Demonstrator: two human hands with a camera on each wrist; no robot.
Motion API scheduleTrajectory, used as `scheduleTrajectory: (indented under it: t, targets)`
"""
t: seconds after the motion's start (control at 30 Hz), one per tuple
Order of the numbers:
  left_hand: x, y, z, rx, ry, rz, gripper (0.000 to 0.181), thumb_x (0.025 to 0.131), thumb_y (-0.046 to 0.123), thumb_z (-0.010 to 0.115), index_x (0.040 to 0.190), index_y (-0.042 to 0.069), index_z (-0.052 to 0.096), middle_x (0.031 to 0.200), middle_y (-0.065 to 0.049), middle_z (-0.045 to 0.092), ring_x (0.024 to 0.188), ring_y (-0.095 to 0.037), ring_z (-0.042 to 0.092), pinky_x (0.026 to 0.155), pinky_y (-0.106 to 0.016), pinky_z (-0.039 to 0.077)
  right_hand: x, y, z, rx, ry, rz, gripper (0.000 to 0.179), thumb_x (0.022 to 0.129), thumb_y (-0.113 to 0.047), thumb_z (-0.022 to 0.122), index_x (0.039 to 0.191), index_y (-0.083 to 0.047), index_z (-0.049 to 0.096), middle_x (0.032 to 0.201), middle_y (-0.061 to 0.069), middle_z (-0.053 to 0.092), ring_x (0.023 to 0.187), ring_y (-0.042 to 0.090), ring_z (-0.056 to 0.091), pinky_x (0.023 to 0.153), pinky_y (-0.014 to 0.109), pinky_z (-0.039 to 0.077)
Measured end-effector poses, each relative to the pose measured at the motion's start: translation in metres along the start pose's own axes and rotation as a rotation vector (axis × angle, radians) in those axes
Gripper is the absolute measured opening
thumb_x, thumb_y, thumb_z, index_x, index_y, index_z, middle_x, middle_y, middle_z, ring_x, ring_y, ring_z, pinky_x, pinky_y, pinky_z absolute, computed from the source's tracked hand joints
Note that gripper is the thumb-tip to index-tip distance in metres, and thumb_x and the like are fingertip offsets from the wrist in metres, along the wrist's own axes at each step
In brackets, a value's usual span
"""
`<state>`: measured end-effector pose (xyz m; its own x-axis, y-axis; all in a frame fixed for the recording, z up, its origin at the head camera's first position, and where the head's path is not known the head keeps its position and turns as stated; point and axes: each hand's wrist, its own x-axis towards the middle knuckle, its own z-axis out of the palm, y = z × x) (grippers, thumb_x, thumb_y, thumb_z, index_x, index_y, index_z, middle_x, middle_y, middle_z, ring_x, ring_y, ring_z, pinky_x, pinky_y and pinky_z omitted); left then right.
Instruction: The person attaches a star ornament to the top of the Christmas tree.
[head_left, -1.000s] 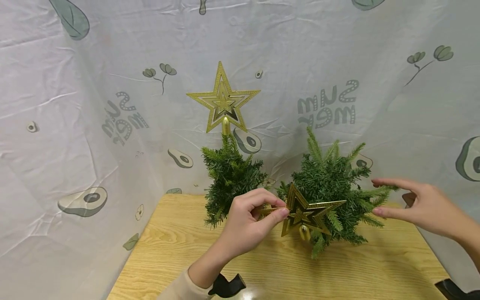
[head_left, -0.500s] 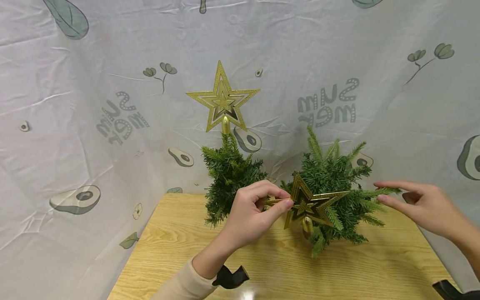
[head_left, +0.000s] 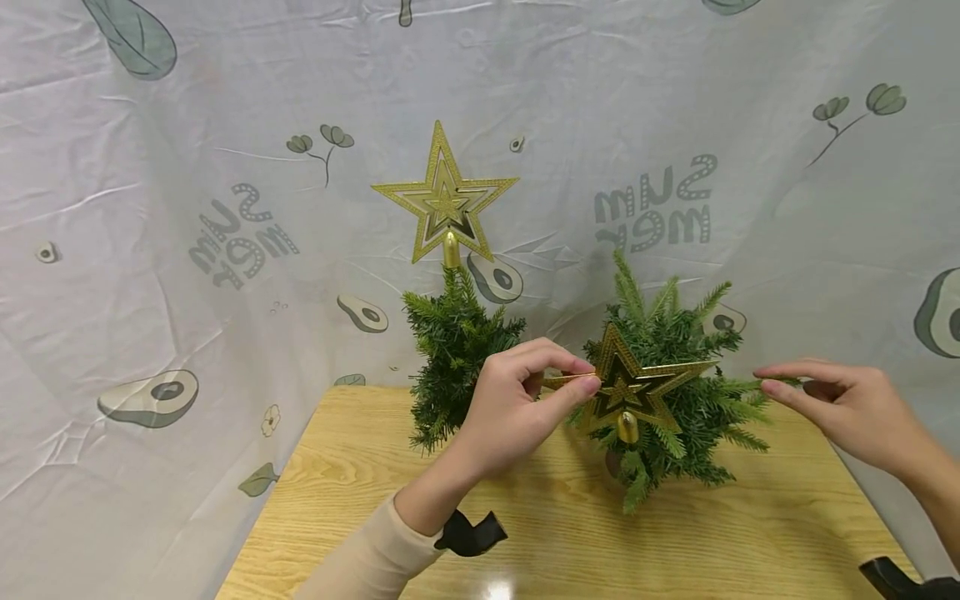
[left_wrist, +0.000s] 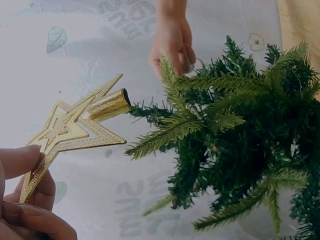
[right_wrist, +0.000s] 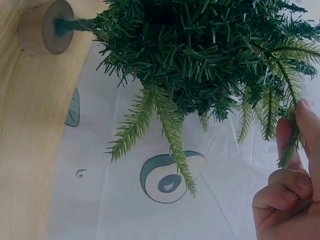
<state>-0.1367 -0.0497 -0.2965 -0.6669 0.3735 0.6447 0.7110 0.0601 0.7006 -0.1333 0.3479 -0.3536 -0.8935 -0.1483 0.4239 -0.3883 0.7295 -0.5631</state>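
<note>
My left hand [head_left: 517,412] pinches one point of a gold star tree topper [head_left: 628,390] between thumb and fingers. The topper is upright in front of the right small artificial Christmas tree [head_left: 686,421]. In the left wrist view, the mouth of the topper's hollow gold sleeve [left_wrist: 109,104] is by the tip of a twig. My right hand [head_left: 851,408] pinches the end of a green branch [right_wrist: 289,142] on that tree's right side between thumb and forefinger. Part of the tree is hidden behind the star.
Left of it stands another small tree [head_left: 457,358], its top fitted with a matching gold star [head_left: 444,200]. A round wooden base [right_wrist: 47,27] holds the right tree on the wooden table [head_left: 525,533]. A printed cloth [head_left: 300,100] hangs behind.
My left hand has lifted the star topper up and slightly right, and the star now stands more upright. The right thumb has come closer to the forefinger at the branch.
</note>
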Motion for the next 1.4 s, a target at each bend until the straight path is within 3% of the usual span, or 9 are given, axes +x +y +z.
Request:
scheduleTrajectory:
  t: [0.27,0.57,0.87,1.13,1.23,1.4]
  targets:
    - [0.014,0.0,0.007,0.031,0.001,-0.033,0.006,0.096,0.017,0.078,0.097,0.012,0.08,0.096,0.01,0.074,0.053,-0.014,0.037,0.051,-0.025,0.032,-0.002,0.003,0.002,0.019,-0.003,0.027,0.019,0.099,-0.011,0.073,0.117,-0.014,0.077,0.072,-0.002,0.052,0.044,0.016,0.032,0.045,0.032,0.027]
    - [0.031,0.001,0.01,0.025,0.026,-0.085,0.01,0.096,0.021,0.079,0.101,0.013,0.081,0.099,0.009,0.074,0.047,-0.015,0.034,0.048,-0.027,0.031,-0.002,0.002,0.003,0.022,-0.005,0.043,0.018,0.099,-0.013,0.073,0.117,-0.016,0.077,0.06,-0.002,0.038,0.044,0.016,0.031,0.045,0.033,0.027]
    - [0.047,0.002,0.014,0.03,0.028,-0.101,0.012,0.096,0.025,0.078,0.103,0.015,0.08,0.104,0.012,0.075,0.043,-0.016,0.036,0.044,-0.028,0.032,-0.004,0.003,0.003,0.042,0.001,0.04,0.018,0.099,-0.012,0.073,0.117,-0.015,0.077,0.06,-0.002,0.038,0.044,0.016,0.031,0.045,0.033,0.027]
    - [0.064,0.002,0.019,-0.031,0.04,-0.165,0.011,0.095,0.027,0.079,0.101,0.017,0.08,0.08,0.01,0.075,0.039,-0.022,0.032,0.04,-0.029,0.029,-0.004,0.003,0.003,0.048,0.001,0.036,0.019,0.099,-0.012,0.073,0.117,-0.014,0.077,0.071,-0.002,0.052,0.044,0.016,0.033,0.045,0.033,0.027]
    - [0.07,0.002,0.02,-0.05,0.044,-0.181,0.013,0.095,0.028,0.079,0.101,0.016,0.08,0.074,0.009,0.074,0.038,-0.023,0.031,0.039,-0.03,0.029,-0.004,0.003,0.003,0.05,0.002,0.037,0.019,0.099,-0.012,0.073,0.117,-0.014,0.077,0.067,-0.002,0.047,0.044,0.015,0.033,0.045,0.033,0.028]
    - [0.082,0.0,0.021,-0.021,0.052,-0.196,0.016,0.095,0.03,0.079,0.103,0.016,0.08,0.069,0.009,0.072,0.038,-0.022,0.033,0.039,-0.03,0.03,-0.004,0.004,0.004,0.058,-0.001,0.041,0.019,0.099,-0.012,0.073,0.117,-0.015,0.077,0.074,-0.004,0.056,0.045,0.016,0.034,0.045,0.033,0.028]
